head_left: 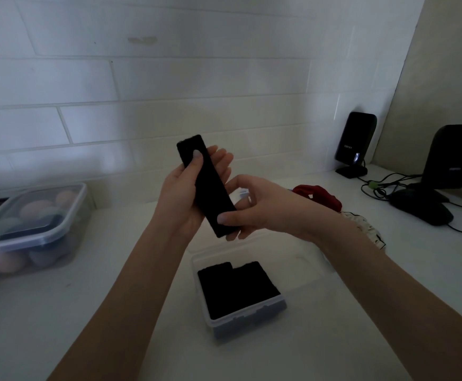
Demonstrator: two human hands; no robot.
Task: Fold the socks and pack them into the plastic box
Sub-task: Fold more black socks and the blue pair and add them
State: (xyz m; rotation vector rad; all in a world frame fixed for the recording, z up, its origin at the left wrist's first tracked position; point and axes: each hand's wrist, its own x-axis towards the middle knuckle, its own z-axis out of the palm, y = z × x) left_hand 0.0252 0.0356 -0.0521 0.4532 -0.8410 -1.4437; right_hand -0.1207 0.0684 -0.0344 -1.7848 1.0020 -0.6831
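Head view, dim light, looking down over both forearms at a white table (59, 312) set against a white tiled wall (169, 78). A black sock (206, 185), folded into a long narrow strip, is held up in the air between the two hands, tilted with its upper end toward the wall and its lower end nearer the camera. The left hand (185, 193) grips the upper half: thumb pressed across the front face, the other fingers (220, 158) behind the strip and only loosely bent. The right hand (254, 204) pinches the lower end, thumb on the front and curled fingers at the back. Directly below the hands, an open clear plastic box (240, 318) stands on the table; two folded black socks (236, 287) lie flat inside it, side by side and filling most of the bottom. Far left, near the wall, a lidded clear container (31, 229) holds rounded pastel items, too blurred to identify. Right of the hands, a red cloth (317, 196) lies bunched on the table, with a pale patterned cloth (367, 229) just beside it and partly hidden by the right forearm. Far right corner: two black speakers (356, 141) on stands, with black cables (383, 185) trailing between them.
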